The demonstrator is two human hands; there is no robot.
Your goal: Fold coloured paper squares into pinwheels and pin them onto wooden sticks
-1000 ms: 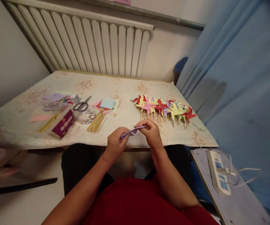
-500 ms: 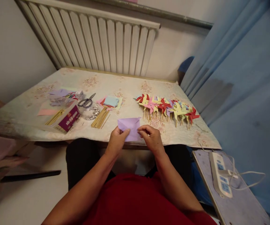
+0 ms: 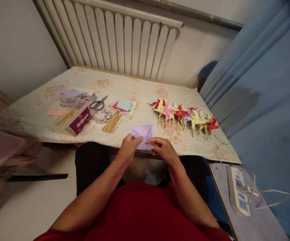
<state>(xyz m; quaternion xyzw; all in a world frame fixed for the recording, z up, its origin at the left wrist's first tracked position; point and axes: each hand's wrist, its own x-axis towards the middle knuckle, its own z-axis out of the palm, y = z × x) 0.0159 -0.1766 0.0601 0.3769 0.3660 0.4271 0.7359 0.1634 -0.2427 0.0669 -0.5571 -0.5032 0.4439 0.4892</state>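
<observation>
A square of purple paper (image 3: 142, 130) with crease lines is held over the table's front edge. My left hand (image 3: 129, 147) pinches its lower left part, thumb on top. My right hand (image 3: 163, 149) is at the lower right edge, its fingers closed on the paper; the fingertips are partly hidden. Beyond the hands lie a bundle of thin wooden sticks (image 3: 111, 122), a stack of coloured paper squares (image 3: 124, 105), scissors (image 3: 98, 104) and a clear round container of shiny pins (image 3: 102, 116). To the right stand several finished paper pinwheels (image 3: 181, 113) on sticks.
A purple-and-white box (image 3: 79, 123) with sticks sits on the left of the flowered tablecloth (image 3: 145, 87). Behind it is a plastic container of small coloured pieces (image 3: 84, 97). A power strip (image 3: 238, 190) with cables rests on a board at right, beside a blue curtain (image 3: 265, 100).
My right fingers have shifted along the paper's right edge and are straighter now. The paper tilts slightly more. The whole view has turned a little left.
</observation>
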